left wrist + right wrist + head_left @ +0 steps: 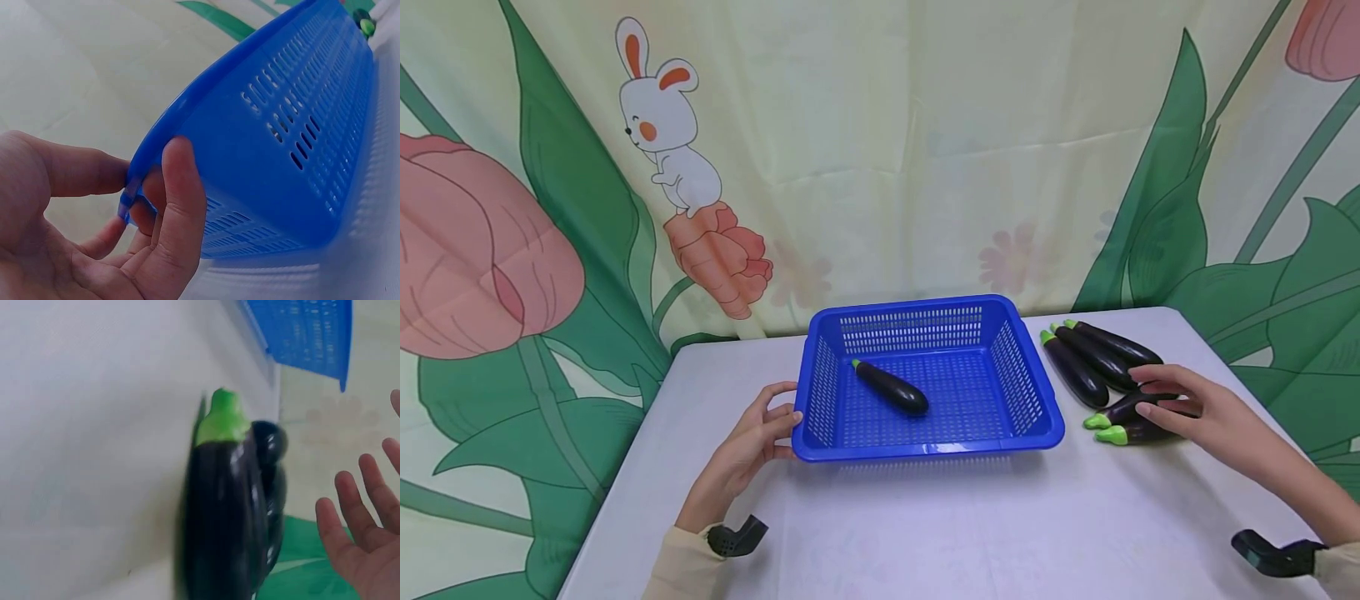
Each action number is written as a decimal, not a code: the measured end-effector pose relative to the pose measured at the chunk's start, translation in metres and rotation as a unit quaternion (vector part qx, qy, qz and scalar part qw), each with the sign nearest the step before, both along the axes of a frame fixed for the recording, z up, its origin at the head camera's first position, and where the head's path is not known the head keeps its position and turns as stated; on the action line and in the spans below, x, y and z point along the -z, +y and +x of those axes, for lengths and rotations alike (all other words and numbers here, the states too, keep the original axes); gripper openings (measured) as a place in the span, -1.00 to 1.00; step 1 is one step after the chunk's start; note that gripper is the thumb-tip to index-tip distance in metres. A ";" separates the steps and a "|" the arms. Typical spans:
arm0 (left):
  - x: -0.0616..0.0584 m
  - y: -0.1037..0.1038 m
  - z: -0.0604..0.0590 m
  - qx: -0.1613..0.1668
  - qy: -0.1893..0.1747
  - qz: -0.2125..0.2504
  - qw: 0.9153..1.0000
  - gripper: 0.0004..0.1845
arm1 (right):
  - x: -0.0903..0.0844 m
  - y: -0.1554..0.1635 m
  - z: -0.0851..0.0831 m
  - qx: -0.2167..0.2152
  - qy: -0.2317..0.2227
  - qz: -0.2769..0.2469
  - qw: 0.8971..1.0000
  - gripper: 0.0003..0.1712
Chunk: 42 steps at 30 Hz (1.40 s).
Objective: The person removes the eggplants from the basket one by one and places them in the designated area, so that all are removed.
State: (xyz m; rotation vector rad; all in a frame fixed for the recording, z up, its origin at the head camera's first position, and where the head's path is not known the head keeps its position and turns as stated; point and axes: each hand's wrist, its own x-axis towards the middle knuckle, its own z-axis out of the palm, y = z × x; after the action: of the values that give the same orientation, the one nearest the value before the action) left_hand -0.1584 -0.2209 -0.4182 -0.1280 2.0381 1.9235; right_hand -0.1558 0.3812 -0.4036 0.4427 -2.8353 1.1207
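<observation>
A blue plastic basket (880,453) with slotted walls stands mid-table, and one dark purple eggplant (891,389) lies inside it. My left hand (741,450) grips the basket's left rim. In the left wrist view, its thumb and fingers (181,206) pinch the lip and lie against the outer wall. To the right of the basket lie several eggplants (1078,371) with green stem ends. Over the nearest ones hovers my right hand (1183,408), fingers spread. The right wrist view shows that hand (369,537) beside an eggplant (219,519), with nothing in its grasp.
The table (925,533) has a white cover. Behind it hangs a printed curtain (865,167) with a rabbit, tulips and leaves. The basket's right wall (1026,379) rises between the loose eggplants and the one inside.
</observation>
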 end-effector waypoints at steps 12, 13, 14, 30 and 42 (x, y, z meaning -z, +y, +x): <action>0.001 -0.001 -0.001 0.002 -0.003 0.004 1.000 -0.23 | -0.025 -0.037 -0.003 -0.019 -0.090 -0.045 0.995 -0.40; 0.001 -0.001 -0.001 0.003 -0.003 0.003 1.000 -0.23 | -0.027 -0.041 -0.004 -0.021 -0.092 -0.047 0.994 -0.40; 0.001 -0.001 -0.001 0.003 -0.003 0.003 1.000 -0.23 | -0.029 -0.045 -0.005 -0.021 -0.095 -0.047 0.994 -0.40; 0.002 -0.002 -0.001 0.000 -0.005 -0.001 1.000 -0.24 | -0.065 -0.102 -0.032 -0.096 -0.199 -0.076 0.972 -0.34; 0.002 -0.001 -0.002 -0.001 -0.007 -0.004 1.000 -0.24 | -0.082 -0.141 -0.070 -0.152 -0.301 -0.087 0.937 -0.29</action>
State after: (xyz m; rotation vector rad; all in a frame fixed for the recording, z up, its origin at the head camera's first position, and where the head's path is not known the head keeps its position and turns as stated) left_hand -0.1602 -0.2221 -0.4199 -0.1456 2.0390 1.9103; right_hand -0.2254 0.2402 -0.3215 0.6332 -3.1916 1.8284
